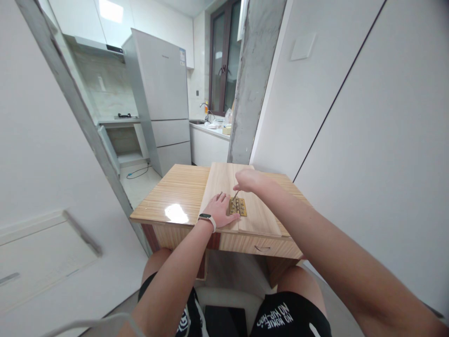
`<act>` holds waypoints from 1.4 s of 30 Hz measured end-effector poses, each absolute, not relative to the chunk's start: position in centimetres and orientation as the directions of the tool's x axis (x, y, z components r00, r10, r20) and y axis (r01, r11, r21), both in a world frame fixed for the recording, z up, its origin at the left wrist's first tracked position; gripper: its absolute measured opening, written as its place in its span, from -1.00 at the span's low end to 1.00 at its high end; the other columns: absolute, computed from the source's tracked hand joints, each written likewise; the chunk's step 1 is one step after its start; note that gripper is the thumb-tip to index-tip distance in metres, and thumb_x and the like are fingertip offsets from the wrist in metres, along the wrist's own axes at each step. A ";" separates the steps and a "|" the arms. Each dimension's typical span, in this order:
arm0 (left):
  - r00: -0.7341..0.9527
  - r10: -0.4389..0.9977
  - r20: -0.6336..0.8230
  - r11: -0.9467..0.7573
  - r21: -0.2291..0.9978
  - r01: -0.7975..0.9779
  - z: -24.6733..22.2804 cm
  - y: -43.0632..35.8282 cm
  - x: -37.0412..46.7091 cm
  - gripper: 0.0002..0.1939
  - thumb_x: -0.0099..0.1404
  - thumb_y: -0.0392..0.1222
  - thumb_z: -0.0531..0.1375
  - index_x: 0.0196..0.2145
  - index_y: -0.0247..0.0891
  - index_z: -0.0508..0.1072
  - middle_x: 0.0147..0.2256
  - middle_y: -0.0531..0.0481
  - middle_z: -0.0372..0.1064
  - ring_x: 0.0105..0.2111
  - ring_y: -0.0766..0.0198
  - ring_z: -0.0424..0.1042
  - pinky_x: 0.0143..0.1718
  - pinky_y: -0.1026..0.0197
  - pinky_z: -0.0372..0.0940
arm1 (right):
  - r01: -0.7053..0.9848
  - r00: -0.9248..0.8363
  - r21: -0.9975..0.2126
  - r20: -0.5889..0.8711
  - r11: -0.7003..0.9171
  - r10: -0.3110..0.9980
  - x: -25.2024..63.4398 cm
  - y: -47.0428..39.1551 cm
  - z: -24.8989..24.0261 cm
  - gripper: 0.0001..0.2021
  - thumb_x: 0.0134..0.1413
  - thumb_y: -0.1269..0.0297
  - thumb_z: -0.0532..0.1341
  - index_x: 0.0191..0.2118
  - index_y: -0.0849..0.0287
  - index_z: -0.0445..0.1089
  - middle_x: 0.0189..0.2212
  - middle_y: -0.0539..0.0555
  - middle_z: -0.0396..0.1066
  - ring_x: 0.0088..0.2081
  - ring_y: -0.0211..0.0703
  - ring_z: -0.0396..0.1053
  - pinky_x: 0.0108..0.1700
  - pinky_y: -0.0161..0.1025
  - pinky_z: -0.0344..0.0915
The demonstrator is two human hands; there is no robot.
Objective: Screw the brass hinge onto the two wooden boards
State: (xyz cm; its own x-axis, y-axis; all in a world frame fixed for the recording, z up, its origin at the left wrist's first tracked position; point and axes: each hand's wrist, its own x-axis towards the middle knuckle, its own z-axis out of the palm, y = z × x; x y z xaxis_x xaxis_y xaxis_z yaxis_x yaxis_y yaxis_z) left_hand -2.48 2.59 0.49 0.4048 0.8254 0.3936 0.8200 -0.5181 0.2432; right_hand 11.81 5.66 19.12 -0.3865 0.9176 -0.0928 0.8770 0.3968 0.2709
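Note:
A brass-coloured hinge (238,207) lies flat across the seam between two pale wooden boards (259,213) on the desk. My left hand (220,210), with a band on its wrist, rests on the left board with fingers spread, the thumb at the hinge's near edge. Above the hinge, my right hand (247,180) is closed around a screwdriver (236,194); its handle is hidden in the fist. The thin metal shaft slants down to the hinge's left leaf, among the screw holes. By the left fingertips shows a small dark, thin piece, too small to name.
The boards lie on a glossy wooden desk (175,187) with a drawer (263,246) facing me. My knees are under its front edge. A white wall (351,140) stands close on the right. Beyond the desk are a grey refrigerator (164,84) and a kitchen counter (210,140).

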 end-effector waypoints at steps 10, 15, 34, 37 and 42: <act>0.400 0.828 0.393 -0.514 0.246 0.822 0.1 2.7 -2.5 0.00 0.24 0.53 0.01 0.33 -0.31 0.18 0.32 -0.29 0.16 0.33 -0.17 0.11 0.33 -0.12 0.00 | 0.827 -0.446 0.360 -0.050 0.432 0.894 12.6 4.6 18.6 -0.76 0.11 0.43 0.32 -0.07 0.27 0.58 -0.06 0.39 0.53 -0.04 0.16 0.52 -0.06 -0.11 0.40; 0.398 0.830 0.391 -0.513 0.255 0.820 0.2 2.7 -2.6 0.00 0.23 0.53 0.02 0.34 -0.30 0.16 0.32 -0.30 0.17 0.33 -0.16 0.11 0.32 -0.14 0.01 | 0.819 -0.446 0.392 -0.024 0.419 0.895 13.2 3.4 18.9 -0.73 0.23 0.47 0.16 -0.05 0.27 0.56 -0.07 0.42 0.52 -0.03 0.16 0.51 -0.03 -0.07 0.37; 0.307 0.870 0.385 -0.450 0.369 0.813 0.6 2.9 -2.7 0.00 0.24 0.45 0.11 0.35 -0.38 0.06 0.32 -0.36 0.13 0.31 -0.12 0.15 0.31 -0.05 0.06 | 0.942 -0.305 0.127 -0.051 0.310 0.951 18.6 5.1 15.4 -0.75 0.19 0.38 0.23 -0.01 0.13 0.42 -0.12 0.23 0.53 -0.15 0.03 0.48 -0.23 -0.22 0.22; 0.337 0.857 0.390 -0.478 0.358 0.802 1.0 2.5 -2.8 -0.20 0.27 0.39 0.14 0.24 -0.24 0.23 0.24 -0.26 0.24 0.26 -0.08 0.21 0.29 -0.09 0.10 | 0.966 -0.254 0.048 -0.007 0.254 0.967 19.4 5.3 14.2 -0.77 0.25 0.29 0.21 0.00 0.14 0.39 -0.11 0.23 0.53 -0.14 0.02 0.47 -0.24 -0.23 0.20; 0.395 0.821 0.413 -0.533 0.303 0.790 1.2 2.3 -2.8 -0.50 0.34 0.28 0.15 0.04 -0.10 0.43 0.25 -0.10 0.24 0.26 -0.06 0.16 0.30 -0.13 0.07 | 0.966 -0.185 -0.166 0.095 0.199 0.978 21.5 3.9 11.0 -0.83 0.25 0.27 0.22 -0.06 0.13 0.37 -0.17 0.14 0.53 -0.14 -0.05 0.45 -0.23 -0.27 0.16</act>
